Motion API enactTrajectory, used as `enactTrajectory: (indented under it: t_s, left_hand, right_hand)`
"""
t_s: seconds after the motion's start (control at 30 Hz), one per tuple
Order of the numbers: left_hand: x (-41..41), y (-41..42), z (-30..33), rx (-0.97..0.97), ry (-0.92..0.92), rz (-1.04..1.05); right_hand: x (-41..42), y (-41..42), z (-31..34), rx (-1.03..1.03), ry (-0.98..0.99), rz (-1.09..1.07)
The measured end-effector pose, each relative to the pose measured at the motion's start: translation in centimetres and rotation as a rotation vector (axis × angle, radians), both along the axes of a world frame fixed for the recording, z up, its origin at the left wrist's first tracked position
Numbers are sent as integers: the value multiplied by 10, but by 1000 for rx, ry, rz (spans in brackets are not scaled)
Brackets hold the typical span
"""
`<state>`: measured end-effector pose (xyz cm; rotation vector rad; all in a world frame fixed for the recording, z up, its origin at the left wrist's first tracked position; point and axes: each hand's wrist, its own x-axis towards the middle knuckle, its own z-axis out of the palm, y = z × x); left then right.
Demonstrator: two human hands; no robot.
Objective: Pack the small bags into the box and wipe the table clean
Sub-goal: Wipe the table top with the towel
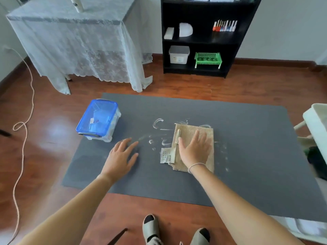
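Two hands lie flat on the mat (247, 138): left hand (122, 156), fingers spread and holding nothing, on bare mat; right hand (194, 151), fingers extended, pressing the cloth (207, 131). White smears (157, 123) lie left of the cloth. Farther left stands the lidded box (99, 119).

A black shelf unit (203, 38) stood against the far wall. Its lower shelf held a lidded white tub (179, 54) beside a green plastic basket (208, 59); the shelf above held a row of small bottles (225, 26) and a white domed object (185, 30). Left of the unit, a lace cloth (74, 50) draped a table to near the wood floor (44, 147). A pale cord (26, 103) looped across the floor at left.
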<state>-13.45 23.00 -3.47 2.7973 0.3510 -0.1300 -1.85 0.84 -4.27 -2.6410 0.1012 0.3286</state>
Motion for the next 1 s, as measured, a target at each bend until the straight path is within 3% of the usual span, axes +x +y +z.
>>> enactTrajectory:
  t_s: [0.13, 0.3, 0.47, 0.57, 0.63, 0.7, 0.77, 0.87, 0.93, 1.0]
  left_hand:
    - [-22, 21, -15, 69, 45, 8]
    - [-25, 31, -30, 88, 50, -1]
    - [-25, 35, -35, 60, 27, 13]
    - [-25, 34, -36, 65, 34, 21]
    - [-25, 34, -36, 70, 36, 18]
    - [-25, 34, -36, 72, 34, 19]
    - [-24, 33, -35, 74, 29, 24]
    - [-24, 32, -35, 75, 23, 27]
    - [-24, 33, -36, 74, 14, 28]
    - [-24, 34, -38, 58, -5, 33]
  right_hand:
    - [34, 12, -21, -169, -3, -81]
    - [79, 49, -29, -275, -60, 17]
    - [50, 99, -29, -296, -165, 550]
    - [-8, 65, -33, -256, -259, 896]
    - [-23, 18, -35, -216, -312, 1007]
    - [-6, -25, -34, -196, -322, 968]
    - [35, -43, -33, -249, -279, 778]
    - [95, -8, -31, -280, -208, 463]
    - [117, 46, -30, -223, -198, 442]
    - [114, 99, -31, -179, -223, 587]
